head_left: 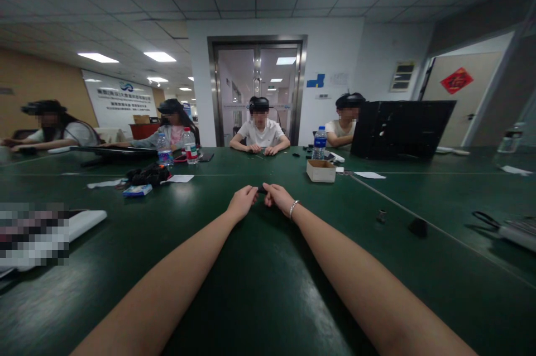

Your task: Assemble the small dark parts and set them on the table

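Note:
Both arms reach out over the dark green table (234, 300). My left hand (243, 203) and my right hand (278, 198) meet near the middle, fingers closed from either side on a small black object (262, 189). Its kind is too small to make out, and the fingers cover its ends. A silver bracelet (294, 209) circles my right wrist. Beyond my right hand stands an open cardboard box (321, 173). To the right of that hand, a small metallic piece (381, 215) and a small black piece (417, 226) lie on the tabletop.
A blue-and-white packet (138, 191), black cables (148, 175) and bottles (164, 150) stand or lie at the left. Past the box are another bottle (319, 143) and a black monitor (400, 128). Several people wearing headsets sit around the table.

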Demonstrator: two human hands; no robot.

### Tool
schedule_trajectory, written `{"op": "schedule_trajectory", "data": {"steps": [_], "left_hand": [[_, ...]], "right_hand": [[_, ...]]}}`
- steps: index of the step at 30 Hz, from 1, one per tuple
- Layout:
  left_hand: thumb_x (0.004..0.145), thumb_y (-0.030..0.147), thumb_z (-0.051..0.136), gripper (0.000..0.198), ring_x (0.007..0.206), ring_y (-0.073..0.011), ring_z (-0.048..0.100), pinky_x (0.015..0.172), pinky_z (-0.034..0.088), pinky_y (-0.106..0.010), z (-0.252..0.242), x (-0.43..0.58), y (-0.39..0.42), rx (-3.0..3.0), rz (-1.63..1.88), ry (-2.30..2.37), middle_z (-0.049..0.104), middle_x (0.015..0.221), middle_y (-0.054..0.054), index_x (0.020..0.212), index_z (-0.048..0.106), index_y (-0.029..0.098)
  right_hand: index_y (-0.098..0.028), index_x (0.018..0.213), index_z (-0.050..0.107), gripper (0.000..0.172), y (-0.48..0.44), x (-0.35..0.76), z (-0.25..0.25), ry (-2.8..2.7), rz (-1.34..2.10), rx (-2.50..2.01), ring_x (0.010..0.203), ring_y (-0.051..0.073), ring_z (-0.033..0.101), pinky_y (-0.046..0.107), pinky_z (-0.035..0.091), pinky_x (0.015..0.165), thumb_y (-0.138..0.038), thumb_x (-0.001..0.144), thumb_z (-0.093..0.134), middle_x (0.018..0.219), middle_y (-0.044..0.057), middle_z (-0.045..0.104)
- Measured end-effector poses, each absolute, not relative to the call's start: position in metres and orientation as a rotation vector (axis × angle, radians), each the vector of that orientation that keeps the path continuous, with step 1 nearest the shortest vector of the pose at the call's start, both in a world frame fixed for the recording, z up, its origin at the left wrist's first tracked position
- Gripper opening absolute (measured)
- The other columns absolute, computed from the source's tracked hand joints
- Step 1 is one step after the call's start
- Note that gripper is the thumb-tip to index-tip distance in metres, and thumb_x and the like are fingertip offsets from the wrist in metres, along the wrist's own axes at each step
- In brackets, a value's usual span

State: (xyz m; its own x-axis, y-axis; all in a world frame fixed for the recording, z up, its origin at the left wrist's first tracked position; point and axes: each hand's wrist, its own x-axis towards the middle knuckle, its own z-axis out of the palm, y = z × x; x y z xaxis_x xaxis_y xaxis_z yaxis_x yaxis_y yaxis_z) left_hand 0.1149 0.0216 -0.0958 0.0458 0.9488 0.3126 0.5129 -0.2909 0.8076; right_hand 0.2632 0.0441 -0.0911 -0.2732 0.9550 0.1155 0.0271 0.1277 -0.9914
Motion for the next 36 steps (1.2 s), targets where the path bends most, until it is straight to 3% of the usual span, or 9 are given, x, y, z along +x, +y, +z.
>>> {"op": "schedule_trajectory", "data": {"steps": [4, 10, 16, 18, 22, 28, 33, 36], "left_hand": [[0.079, 0.043, 0.036, 0.032, 0.060, -0.0120, 0.055, 0.061, 0.042, -0.024, -0.096, 0.114, 0.022, 1.821, 1.178, 1.472, 0.060, 0.069, 0.000, 0.081, 0.056, 0.018], [0.078, 0.056, 0.032, 0.046, 0.061, -0.0135, 0.056, 0.060, 0.042, -0.025, -0.101, 0.111, 0.027, 1.768, 1.226, 1.532, 0.060, 0.067, -0.002, 0.072, 0.056, 0.017], [0.076, 0.044, 0.043, 0.028, 0.061, -0.0124, 0.056, 0.061, 0.042, -0.024, -0.103, 0.110, 0.031, 1.759, 1.257, 1.509, 0.061, 0.070, -0.001, 0.078, 0.056, 0.019], [0.077, 0.044, 0.040, 0.031, 0.061, -0.0127, 0.056, 0.060, 0.042, -0.025, -0.104, 0.110, 0.032, 1.731, 1.258, 1.505, 0.062, 0.071, -0.001, 0.080, 0.056, 0.019], [0.079, 0.052, 0.031, 0.046, 0.060, -0.0140, 0.056, 0.061, 0.042, -0.026, -0.105, 0.108, 0.034, 1.758, 1.221, 1.511, 0.062, 0.069, -0.004, 0.071, 0.059, 0.016], [0.078, 0.041, 0.036, 0.032, 0.062, -0.0132, 0.056, 0.060, 0.041, -0.024, -0.105, 0.110, 0.035, 1.750, 1.234, 1.512, 0.063, 0.074, -0.003, 0.073, 0.058, 0.018], [0.079, 0.054, 0.027, 0.050, 0.061, -0.0160, 0.056, 0.061, 0.041, -0.027, -0.101, 0.110, 0.031, 1.783, 1.175, 1.582, 0.062, 0.066, -0.004, 0.063, 0.057, 0.017], [0.079, 0.051, 0.029, 0.047, 0.061, -0.0163, 0.055, 0.061, 0.040, -0.027, -0.101, 0.109, 0.030, 1.811, 1.161, 1.578, 0.060, 0.063, -0.003, 0.060, 0.056, 0.017]], "right_hand": [[-0.016, 0.065, 0.044, 0.027, 0.044, 0.263, -0.091, -1.489, 1.301, -1.015, 0.034, 0.007, 0.046, 0.016, 0.036, 0.039, -0.032, 0.087, 0.047, 0.040, -0.003, 0.053], [-0.016, 0.066, 0.045, 0.026, 0.043, 0.264, -0.091, -1.491, 1.314, -1.005, 0.035, 0.007, 0.047, 0.016, 0.036, 0.040, -0.034, 0.085, 0.049, 0.041, -0.002, 0.054], [-0.016, 0.065, 0.045, 0.027, 0.043, 0.263, -0.091, -1.490, 1.310, -1.003, 0.034, 0.007, 0.046, 0.016, 0.036, 0.039, -0.035, 0.084, 0.050, 0.040, -0.002, 0.054], [-0.017, 0.065, 0.045, 0.027, 0.042, 0.263, -0.090, -1.489, 1.316, -1.003, 0.034, 0.007, 0.046, 0.016, 0.036, 0.039, -0.035, 0.084, 0.051, 0.041, -0.002, 0.054], [-0.016, 0.064, 0.045, 0.027, 0.041, 0.264, -0.089, -1.493, 1.314, -1.015, 0.035, 0.007, 0.047, 0.016, 0.037, 0.040, -0.034, 0.084, 0.050, 0.040, -0.002, 0.054], [-0.017, 0.061, 0.044, 0.030, 0.045, 0.263, -0.092, -1.520, 1.269, -1.016, 0.034, 0.006, 0.046, 0.016, 0.037, 0.040, -0.035, 0.084, 0.051, 0.040, -0.002, 0.053], [-0.017, 0.061, 0.044, 0.031, 0.046, 0.263, -0.093, -1.520, 1.279, -1.004, 0.034, 0.006, 0.046, 0.016, 0.037, 0.040, -0.036, 0.084, 0.051, 0.040, -0.002, 0.054], [-0.017, 0.061, 0.045, 0.030, 0.045, 0.263, -0.092, -1.520, 1.278, -1.012, 0.035, 0.007, 0.047, 0.017, 0.038, 0.040, -0.037, 0.083, 0.051, 0.041, -0.002, 0.054]]}}
